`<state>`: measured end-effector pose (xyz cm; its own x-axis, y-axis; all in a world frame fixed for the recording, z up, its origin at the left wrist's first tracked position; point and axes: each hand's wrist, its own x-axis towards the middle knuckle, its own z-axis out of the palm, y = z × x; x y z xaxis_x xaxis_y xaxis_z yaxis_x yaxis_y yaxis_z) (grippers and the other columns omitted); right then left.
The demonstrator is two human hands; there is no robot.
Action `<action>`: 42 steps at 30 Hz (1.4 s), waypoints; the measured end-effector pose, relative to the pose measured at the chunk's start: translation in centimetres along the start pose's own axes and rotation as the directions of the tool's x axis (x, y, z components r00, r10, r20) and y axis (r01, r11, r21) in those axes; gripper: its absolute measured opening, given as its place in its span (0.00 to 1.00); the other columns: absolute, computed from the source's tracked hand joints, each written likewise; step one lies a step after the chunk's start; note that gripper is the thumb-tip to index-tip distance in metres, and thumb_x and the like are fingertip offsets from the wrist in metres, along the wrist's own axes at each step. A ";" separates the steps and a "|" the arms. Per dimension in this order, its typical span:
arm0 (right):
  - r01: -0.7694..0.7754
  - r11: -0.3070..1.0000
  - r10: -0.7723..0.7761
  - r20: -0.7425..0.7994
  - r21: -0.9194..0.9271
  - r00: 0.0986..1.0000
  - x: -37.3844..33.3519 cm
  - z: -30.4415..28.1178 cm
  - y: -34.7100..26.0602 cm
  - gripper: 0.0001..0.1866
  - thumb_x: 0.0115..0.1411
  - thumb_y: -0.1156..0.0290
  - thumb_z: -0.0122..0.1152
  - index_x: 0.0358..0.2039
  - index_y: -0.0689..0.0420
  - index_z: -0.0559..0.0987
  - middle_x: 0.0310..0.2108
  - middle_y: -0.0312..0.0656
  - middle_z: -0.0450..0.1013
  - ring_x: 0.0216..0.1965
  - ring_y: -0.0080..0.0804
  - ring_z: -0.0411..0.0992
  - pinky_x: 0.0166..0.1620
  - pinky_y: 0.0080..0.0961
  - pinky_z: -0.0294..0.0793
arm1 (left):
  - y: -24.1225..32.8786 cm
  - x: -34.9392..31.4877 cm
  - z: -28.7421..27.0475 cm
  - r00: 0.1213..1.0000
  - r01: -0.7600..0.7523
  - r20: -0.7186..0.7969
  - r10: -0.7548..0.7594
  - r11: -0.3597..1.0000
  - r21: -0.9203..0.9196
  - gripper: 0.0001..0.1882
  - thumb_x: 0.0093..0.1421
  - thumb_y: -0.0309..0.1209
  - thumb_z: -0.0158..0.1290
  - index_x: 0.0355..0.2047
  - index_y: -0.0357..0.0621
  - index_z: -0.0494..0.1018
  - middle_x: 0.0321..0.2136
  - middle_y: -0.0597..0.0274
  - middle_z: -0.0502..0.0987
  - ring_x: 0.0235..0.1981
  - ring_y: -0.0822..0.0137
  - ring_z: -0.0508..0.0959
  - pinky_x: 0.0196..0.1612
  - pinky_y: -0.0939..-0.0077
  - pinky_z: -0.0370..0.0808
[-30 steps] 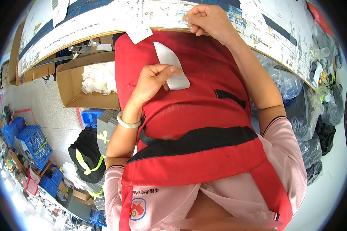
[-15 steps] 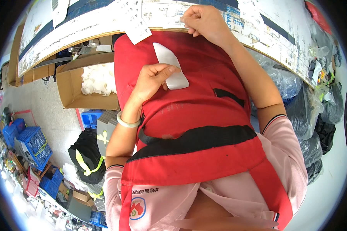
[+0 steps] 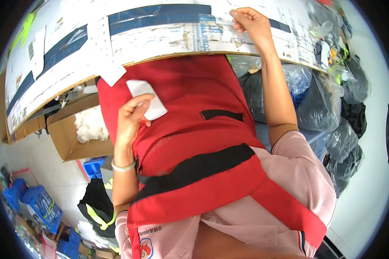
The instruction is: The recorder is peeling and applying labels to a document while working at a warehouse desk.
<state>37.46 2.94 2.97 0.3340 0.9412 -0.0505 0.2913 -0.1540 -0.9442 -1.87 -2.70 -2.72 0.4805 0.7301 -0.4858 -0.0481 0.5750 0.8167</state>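
Observation:
My left hand (image 3: 134,113) is closed over the red apron, its thumb and fingers pinching a blank white paper strip (image 3: 159,110). The strip lies slanted across the apron front. Beyond the table edge, my right hand (image 3: 254,26) hovers above the worktop with thumb and fingertips pressed together. Whatever may be between those fingertips is too small and pale to name. A white label sheet with small print (image 3: 110,71) hangs over the table's near edge, left of my right hand and beyond the strip.
The worktop (image 3: 160,43) is covered with white cardboard and dark blue tape. Another white strip (image 3: 38,54) lies at its left. Below stands a cardboard box (image 3: 67,140) holding crumpled white paper. Stuffed plastic bags (image 3: 320,103) crowd the right; blue crates (image 3: 43,207) stand lower left.
The whole view has shifted, with the table now showing more to the left. My right hand has moved rightward over the worktop. My left hand keeps its pinch on the strip.

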 end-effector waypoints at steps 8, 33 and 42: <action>-0.111 0.787 -0.102 -0.305 -0.607 0.947 2.0 -5.5 6.4 0.27 0.45 0.47 0.71 0.34 0.59 0.78 0.20 0.38 0.75 0.25 0.30 0.75 0.33 0.26 0.73 | 0.1 -1.4 -6.4 0.989 -0.135 -0.104 0.109 0.951 -0.279 0.16 0.61 0.27 0.53 0.50 0.39 0.72 0.34 0.61 0.80 0.24 0.74 0.78 0.21 0.85 0.73; 0.526 0.787 -0.425 0.335 -0.322 0.841 -5.1 13.5 -1.9 0.07 0.58 0.70 0.61 0.36 0.58 0.79 0.33 0.38 0.74 0.33 0.29 0.72 0.38 0.21 0.72 | -9.8 0.1 -24.9 0.628 -0.040 -0.753 0.198 0.974 0.223 0.18 0.59 0.27 0.55 0.51 0.40 0.72 0.44 0.57 0.76 0.37 0.71 0.76 0.41 0.80 0.74; 0.586 0.717 -0.521 0.268 -0.377 0.810 -3.7 11.2 -1.0 0.06 0.57 0.70 0.61 0.34 0.57 0.79 0.36 0.39 0.74 0.37 0.34 0.71 0.43 0.24 0.70 | 4.0 0.1 0.9 0.878 -0.379 -0.199 0.436 0.886 0.269 0.10 0.61 0.22 0.52 0.42 0.37 0.77 0.35 0.63 0.76 0.29 0.77 0.75 0.32 0.85 0.74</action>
<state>25.89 2.97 0.50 -0.1213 0.9234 0.3642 0.7427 0.3278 -0.5839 -1.28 -0.63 0.81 0.2270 0.9649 -0.1323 0.0109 0.1333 0.9910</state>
